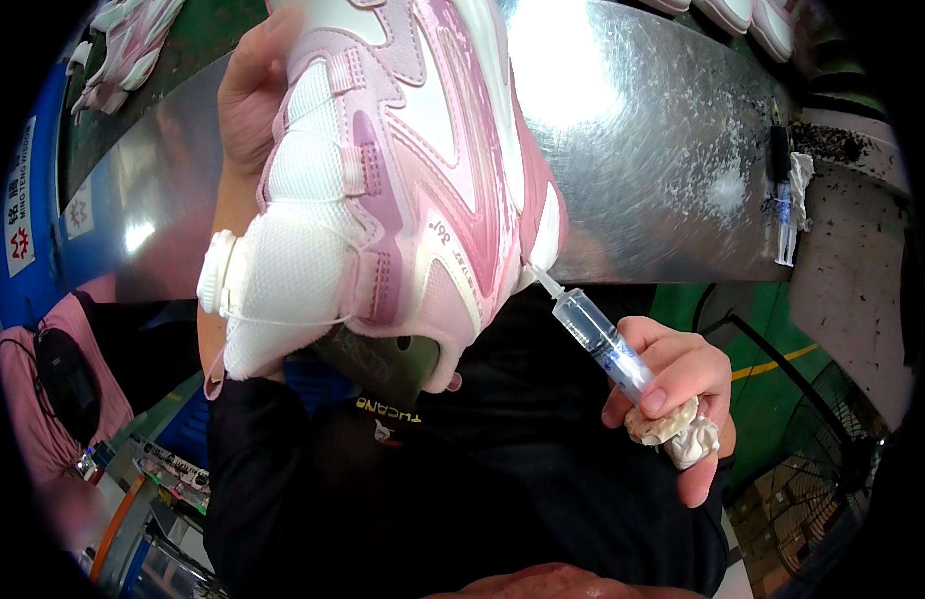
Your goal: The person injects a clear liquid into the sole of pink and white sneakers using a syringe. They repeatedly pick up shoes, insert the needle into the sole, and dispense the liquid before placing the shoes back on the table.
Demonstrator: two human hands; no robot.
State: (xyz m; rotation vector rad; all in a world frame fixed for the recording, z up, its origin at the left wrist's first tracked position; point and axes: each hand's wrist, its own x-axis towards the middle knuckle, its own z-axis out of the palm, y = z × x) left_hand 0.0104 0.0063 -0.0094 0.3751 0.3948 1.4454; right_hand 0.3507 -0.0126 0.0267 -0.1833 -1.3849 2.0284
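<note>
My left hand (pixel 253 105) grips a pink and white sports shoe (pixel 422 150) from its far left side; part of the fingers is hidden behind it. The shoe is tilted, its heel toward me, with a white dial on the tongue and a dark last (pixel 382 359) inside. In my right hand (pixel 682 374) is a clear syringe (pixel 597 334), fingers closed around its barrel. Its thin tip meets the seam between upper and sole near the heel. Whitish crumpled lumps (pixel 672 431) sit at the syringe's rear end, against my fingers.
Behind the shoe stretches a shiny metal tabletop (pixel 652 200), scuffed at its right. Another syringe (pixel 785 225) and a black-handled tool (pixel 778 150) lie at its right end. More shoes (pixel 133 55) are at far left and far right. A black fan (pixel 822 449) stands at lower right.
</note>
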